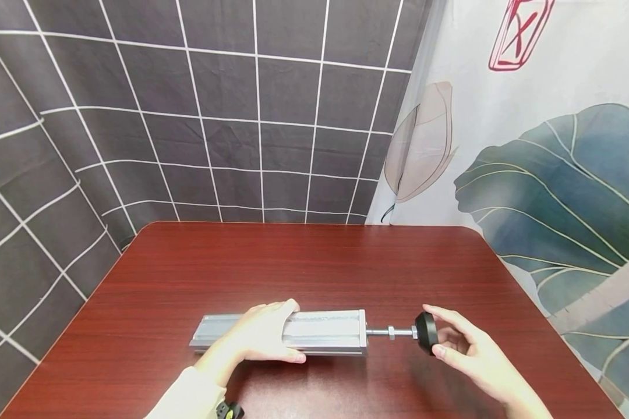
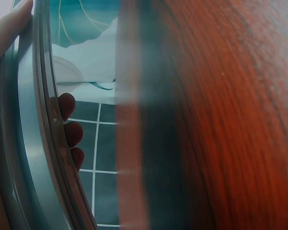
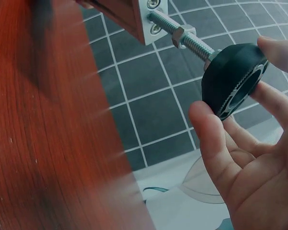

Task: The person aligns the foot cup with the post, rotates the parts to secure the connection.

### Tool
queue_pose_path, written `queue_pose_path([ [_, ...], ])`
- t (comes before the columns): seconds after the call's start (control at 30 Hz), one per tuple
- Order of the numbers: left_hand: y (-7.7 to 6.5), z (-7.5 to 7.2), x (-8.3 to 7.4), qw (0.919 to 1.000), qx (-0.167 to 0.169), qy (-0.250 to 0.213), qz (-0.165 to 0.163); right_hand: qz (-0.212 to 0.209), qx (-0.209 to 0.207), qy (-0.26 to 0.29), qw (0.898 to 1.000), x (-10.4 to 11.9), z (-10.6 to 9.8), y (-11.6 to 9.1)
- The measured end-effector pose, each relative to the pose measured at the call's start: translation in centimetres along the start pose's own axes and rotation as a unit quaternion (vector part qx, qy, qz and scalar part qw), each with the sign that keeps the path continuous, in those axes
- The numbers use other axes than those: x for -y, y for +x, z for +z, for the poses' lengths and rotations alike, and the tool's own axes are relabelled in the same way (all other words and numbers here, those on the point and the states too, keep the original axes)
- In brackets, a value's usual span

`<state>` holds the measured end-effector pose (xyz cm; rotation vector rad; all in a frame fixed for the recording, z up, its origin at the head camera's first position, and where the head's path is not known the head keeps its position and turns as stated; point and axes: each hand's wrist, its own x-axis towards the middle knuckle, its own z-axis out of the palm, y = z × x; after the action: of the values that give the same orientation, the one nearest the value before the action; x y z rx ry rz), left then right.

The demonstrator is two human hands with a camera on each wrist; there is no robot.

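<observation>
My left hand (image 1: 264, 334) grips a silver aluminium profile (image 1: 327, 331) near its middle, thumb and fingers on opposite sides. In the left wrist view, several fingertips (image 2: 73, 134) curl past the profile's edge. From the end plate (image 3: 145, 24) at its right end, a threaded rod (image 3: 198, 47) sticks out with a hex nut (image 3: 183, 36) on it. At the rod's end is a round black levelling foot (image 1: 426, 333). My right hand (image 1: 474, 356) pinches its rim between thumb and fingers. The foot's hollow ribbed underside faces the palm in the right wrist view.
The profile is held over a reddish-brown wooden table (image 1: 272, 262). Behind it hangs a dark grey cloth (image 1: 288, 93) with a white grid, and at the right a white curtain (image 1: 466, 35) with leaf prints. A dark band (image 1: 229, 410) circles the left wrist.
</observation>
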<state>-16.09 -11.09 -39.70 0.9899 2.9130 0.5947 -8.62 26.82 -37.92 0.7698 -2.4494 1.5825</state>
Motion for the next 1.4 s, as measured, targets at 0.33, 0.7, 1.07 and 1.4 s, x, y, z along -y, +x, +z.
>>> queue_pose_path([
  [0.33,0.1,0.2,0.0,1.0,-0.004,-0.003,0.005,-0.002,0.012,0.016,1.0,0.2,-0.2,0.1],
  [0.7,0.0,0.4,0.4,0.9999,-0.003,-0.013,-0.001,-0.128,0.068,0.068,0.987,-0.5,-0.2,0.4],
  [1.07,0.0,0.4,0.6,0.9998,0.004,-0.013,-0.01,-0.127,0.064,0.073,0.987,-0.7,0.3,0.6],
  [1.4,-0.1,0.1,0.2,0.9999,0.004,-0.008,-0.004,-0.035,0.023,0.021,0.999,-0.2,0.4,0.3],
])
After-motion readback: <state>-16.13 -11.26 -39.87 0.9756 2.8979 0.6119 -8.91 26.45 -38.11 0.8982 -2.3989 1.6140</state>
